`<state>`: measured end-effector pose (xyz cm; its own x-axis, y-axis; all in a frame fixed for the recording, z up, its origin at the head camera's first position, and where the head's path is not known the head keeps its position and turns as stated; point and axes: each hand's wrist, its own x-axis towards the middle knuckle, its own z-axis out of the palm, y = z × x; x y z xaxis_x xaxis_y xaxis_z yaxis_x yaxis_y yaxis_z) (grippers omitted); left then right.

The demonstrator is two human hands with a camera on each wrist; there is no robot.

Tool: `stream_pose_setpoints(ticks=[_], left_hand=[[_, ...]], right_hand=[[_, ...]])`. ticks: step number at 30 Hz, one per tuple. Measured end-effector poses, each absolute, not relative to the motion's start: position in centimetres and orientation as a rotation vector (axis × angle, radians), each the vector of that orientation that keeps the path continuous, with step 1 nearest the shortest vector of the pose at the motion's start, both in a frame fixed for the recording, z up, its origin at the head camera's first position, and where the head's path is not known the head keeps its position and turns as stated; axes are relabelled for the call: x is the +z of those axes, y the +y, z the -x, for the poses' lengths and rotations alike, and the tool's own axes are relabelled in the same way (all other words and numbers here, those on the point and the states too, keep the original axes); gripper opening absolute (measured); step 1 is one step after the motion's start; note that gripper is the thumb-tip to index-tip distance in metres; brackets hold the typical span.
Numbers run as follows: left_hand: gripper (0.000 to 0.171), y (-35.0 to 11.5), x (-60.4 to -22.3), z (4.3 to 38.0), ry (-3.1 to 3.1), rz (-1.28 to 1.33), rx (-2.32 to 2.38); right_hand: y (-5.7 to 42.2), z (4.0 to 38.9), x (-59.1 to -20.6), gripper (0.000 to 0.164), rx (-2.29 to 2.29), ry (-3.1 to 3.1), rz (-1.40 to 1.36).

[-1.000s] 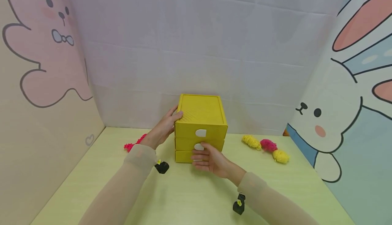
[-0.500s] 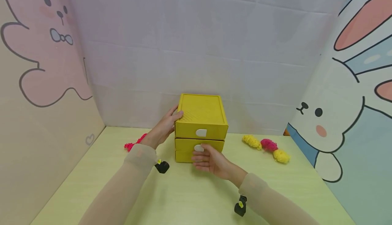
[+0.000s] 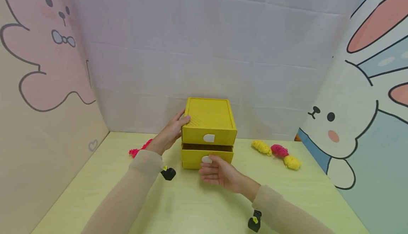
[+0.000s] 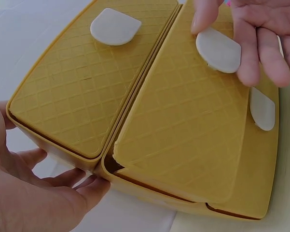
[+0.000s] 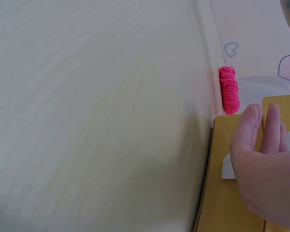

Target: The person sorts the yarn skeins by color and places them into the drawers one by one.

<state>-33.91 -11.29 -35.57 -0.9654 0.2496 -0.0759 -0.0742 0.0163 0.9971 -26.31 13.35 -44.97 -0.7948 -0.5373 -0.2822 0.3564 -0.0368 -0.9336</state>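
A yellow drawer cabinet (image 3: 210, 113) with white tab handles stands against the back wall. Its middle drawer (image 3: 191, 158) is pulled partway out, a dark gap showing above its front. My right hand (image 3: 223, 173) pinches that drawer's white handle (image 4: 218, 50) between thumb and index finger, the other fingers extended below it. With my left hand (image 3: 169, 135) I hold the cabinet's left side, thumb over the top edge and fingers along the side wall. The top drawer (image 4: 87, 82) is closed. In the head view, the pulled drawer and my right hand largely hide the bottom one.
Pink yarn (image 3: 138, 150) lies left of the cabinet, partly behind my left wrist. To the right lie a yellow yarn bundle (image 3: 262, 147), a pink one (image 3: 279, 151) and another yellow one (image 3: 292, 163). Walls with cartoon drawings border the pale table (image 3: 197, 205).
The middle drawer has slid out toward me with my right hand on its handle, opening a gap below the top drawer. My left hand has stayed on the cabinet.
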Motion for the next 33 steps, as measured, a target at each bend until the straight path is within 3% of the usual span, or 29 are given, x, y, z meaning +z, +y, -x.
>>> stream_pose_setpoints(ticks=[33], left_hand=[[0.072,-11.4,-35.5,33.5,2.070,-0.175,2.040]], right_hand=[[13.7,22.0,-45.0,0.073,-1.856,1.588,0.163]])
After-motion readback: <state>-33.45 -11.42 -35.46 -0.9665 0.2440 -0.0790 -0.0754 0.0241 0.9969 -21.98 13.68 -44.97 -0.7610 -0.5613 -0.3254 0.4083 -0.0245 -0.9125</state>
